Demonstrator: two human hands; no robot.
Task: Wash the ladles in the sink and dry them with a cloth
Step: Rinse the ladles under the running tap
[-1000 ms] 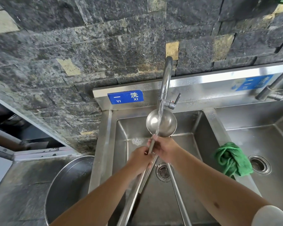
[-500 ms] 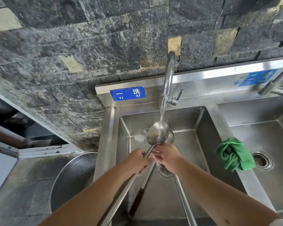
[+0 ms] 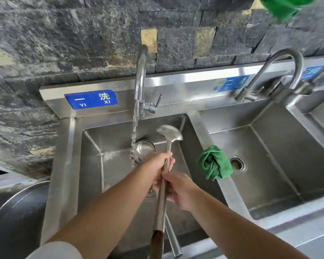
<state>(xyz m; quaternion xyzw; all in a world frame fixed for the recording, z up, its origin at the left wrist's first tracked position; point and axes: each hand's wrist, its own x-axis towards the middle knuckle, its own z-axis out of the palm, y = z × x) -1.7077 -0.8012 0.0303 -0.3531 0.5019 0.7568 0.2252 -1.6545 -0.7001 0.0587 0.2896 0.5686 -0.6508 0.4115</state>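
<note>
Over the sink [image 3: 94, 165], both hands grip a ladle [image 3: 169, 136], green cloth [image 3: 215, 162] beside.

Single head-worn view, facing forward and down — close over sink [image 3: 195, 118]

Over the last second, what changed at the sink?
The steel long-handled ladle, held by the left hand and right hand, swung right, out of the running water stream. Unchanged: both grips, water running, crumpled green cloth on the divider.
</note>
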